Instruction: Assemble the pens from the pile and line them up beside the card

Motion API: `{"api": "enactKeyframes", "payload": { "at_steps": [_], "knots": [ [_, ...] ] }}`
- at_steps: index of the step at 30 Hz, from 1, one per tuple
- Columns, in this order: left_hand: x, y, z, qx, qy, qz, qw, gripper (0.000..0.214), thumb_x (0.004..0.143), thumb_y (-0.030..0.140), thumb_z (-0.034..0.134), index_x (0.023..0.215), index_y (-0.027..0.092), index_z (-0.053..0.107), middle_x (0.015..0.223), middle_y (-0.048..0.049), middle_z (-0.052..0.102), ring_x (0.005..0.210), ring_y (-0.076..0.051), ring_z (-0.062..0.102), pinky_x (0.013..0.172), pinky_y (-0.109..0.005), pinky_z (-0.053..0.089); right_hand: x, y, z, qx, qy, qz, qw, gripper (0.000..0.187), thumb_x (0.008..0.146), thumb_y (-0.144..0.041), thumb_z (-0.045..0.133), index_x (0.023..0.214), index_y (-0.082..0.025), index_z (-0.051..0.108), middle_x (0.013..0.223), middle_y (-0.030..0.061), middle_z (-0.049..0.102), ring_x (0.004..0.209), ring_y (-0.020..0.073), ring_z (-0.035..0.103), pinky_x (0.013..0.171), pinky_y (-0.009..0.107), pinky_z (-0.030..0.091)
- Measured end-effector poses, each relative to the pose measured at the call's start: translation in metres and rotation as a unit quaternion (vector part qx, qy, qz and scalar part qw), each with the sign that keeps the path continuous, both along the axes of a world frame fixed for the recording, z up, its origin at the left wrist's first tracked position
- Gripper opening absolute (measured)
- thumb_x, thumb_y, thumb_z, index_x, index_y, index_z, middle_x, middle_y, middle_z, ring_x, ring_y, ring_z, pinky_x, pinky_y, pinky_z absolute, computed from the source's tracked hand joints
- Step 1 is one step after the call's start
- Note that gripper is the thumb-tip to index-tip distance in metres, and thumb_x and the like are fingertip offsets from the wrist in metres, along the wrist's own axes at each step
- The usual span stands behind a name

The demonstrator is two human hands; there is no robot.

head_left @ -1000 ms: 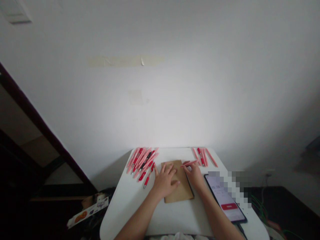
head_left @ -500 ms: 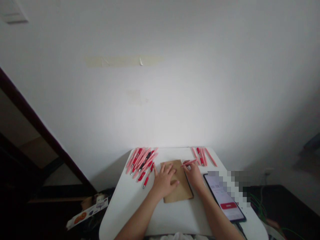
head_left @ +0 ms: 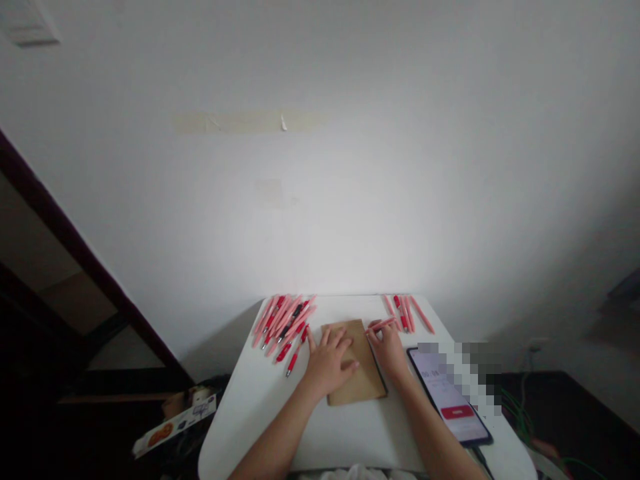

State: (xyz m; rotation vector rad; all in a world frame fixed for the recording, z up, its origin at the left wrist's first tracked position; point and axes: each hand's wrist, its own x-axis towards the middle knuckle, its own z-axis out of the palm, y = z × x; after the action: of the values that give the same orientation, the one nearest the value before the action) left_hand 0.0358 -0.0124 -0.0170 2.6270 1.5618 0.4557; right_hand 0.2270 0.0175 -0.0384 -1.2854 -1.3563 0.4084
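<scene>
Head view: my left hand lies flat and open on the matte brown kraft pad at mid-counter. My right hand pinches a slim pink pen over the pad's far right corner. I judge the smooth, round pen could slip and roll among the loose pen row, and my forearm could nudge the glossy phone off the rounded counter edge.

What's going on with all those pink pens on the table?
A person's left hand lies flat on a brown notebook on a white table. The right hand grips one pink pen, its tip near the notebook's far right corner. A big pile of pens lies left of the notebook, a smaller group to its right, and a lit phone rests beside the right arm.
</scene>
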Motion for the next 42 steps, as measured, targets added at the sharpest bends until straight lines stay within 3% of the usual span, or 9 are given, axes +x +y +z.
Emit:
{"api": "enactKeyframes", "payload": {
  "at_steps": [14, 23, 27, 30, 35, 39, 42],
  "knots": [
    [-0.002, 0.001, -0.002, -0.008, -0.011, -0.007, 1.000, 0.053, 0.090, 0.058, 0.051, 0.137, 0.034, 0.050, 0.154, -0.0046, 0.042, 0.144, -0.037, 0.028, 0.111, -0.080, -0.002, 0.004, 0.001, -0.001, 0.008, -0.002, 0.001, 1.000, 0.025, 0.083, -0.044, 0.057, 0.076, -0.022, 0.066, 0.091, 0.0111, 0.070, 0.095, 0.0286, 0.061, 0.092, 0.045, 0.045],
    [-0.002, 0.002, -0.004, -0.017, -0.007, -0.005, 1.000, 0.057, 0.090, 0.062, 0.049, 0.139, 0.034, 0.049, 0.154, -0.0050, 0.043, 0.145, -0.037, 0.027, 0.112, -0.079, -0.004, 0.008, -0.001, 0.002, -0.012, 0.098, 0.020, 0.995, 0.040, 0.081, -0.055, 0.061, 0.089, -0.018, 0.071, 0.101, 0.0118, 0.071, 0.100, 0.0276, 0.063, 0.094, 0.043, 0.045],
    [-0.003, 0.002, -0.004, -0.021, -0.013, -0.006, 1.000, 0.058, 0.090, 0.061, 0.050, 0.140, 0.033, 0.048, 0.154, -0.0055, 0.044, 0.146, -0.037, 0.026, 0.113, -0.077, -0.005, 0.006, -0.008, 0.009, -0.012, 0.174, 0.021, 0.984, 0.043, 0.085, -0.058, 0.054, 0.088, -0.019, 0.071, 0.097, 0.0092, 0.071, 0.099, 0.0257, 0.063, 0.093, 0.040, 0.046],
    [-0.003, 0.002, -0.006, -0.024, -0.021, -0.008, 0.999, 0.057, 0.090, 0.061, 0.050, 0.140, 0.034, 0.048, 0.154, -0.0050, 0.042, 0.147, -0.037, 0.026, 0.113, -0.078, -0.005, 0.005, -0.009, 0.014, -0.005, 0.288, 0.034, 0.957, 0.035, 0.082, -0.054, 0.058, 0.080, -0.021, 0.070, 0.092, 0.0054, 0.069, 0.094, 0.0229, 0.062, 0.087, 0.038, 0.050],
    [-0.002, 0.002, -0.006, -0.027, -0.026, -0.008, 0.999, 0.057, 0.089, 0.062, 0.050, 0.140, 0.037, 0.046, 0.156, -0.0034, 0.041, 0.147, -0.036, 0.025, 0.110, -0.080, -0.005, 0.007, -0.005, 0.017, -0.011, 0.487, 0.081, 0.870, 0.023, 0.071, -0.044, 0.073, 0.073, -0.022, 0.066, 0.080, -0.0006, 0.061, 0.071, 0.0131, 0.057, 0.069, 0.031, 0.052],
    [-0.002, 0.002, -0.005, -0.025, -0.024, -0.009, 0.999, 0.057, 0.090, 0.060, 0.050, 0.142, 0.038, 0.044, 0.156, -0.0024, 0.041, 0.147, -0.036, 0.025, 0.109, -0.081, -0.006, 0.010, -0.005, 0.021, 0.000, 0.537, 0.124, 0.835, 0.025, 0.067, -0.037, 0.080, 0.080, -0.024, 0.063, 0.076, -0.0050, 0.055, 0.058, 0.0073, 0.044, 0.057, 0.023, 0.043],
    [-0.002, 0.003, -0.005, -0.030, -0.029, -0.011, 0.999, 0.055, 0.090, 0.057, 0.051, 0.142, 0.038, 0.044, 0.157, -0.0019, 0.039, 0.147, -0.035, 0.025, 0.110, -0.080, -0.006, 0.013, -0.008, 0.025, 0.002, 0.550, 0.172, 0.817, 0.030, 0.077, -0.052, 0.071, 0.079, -0.025, 0.059, 0.073, -0.0046, 0.052, 0.060, 0.0097, 0.045, 0.060, 0.026, 0.044]
  ]
}}
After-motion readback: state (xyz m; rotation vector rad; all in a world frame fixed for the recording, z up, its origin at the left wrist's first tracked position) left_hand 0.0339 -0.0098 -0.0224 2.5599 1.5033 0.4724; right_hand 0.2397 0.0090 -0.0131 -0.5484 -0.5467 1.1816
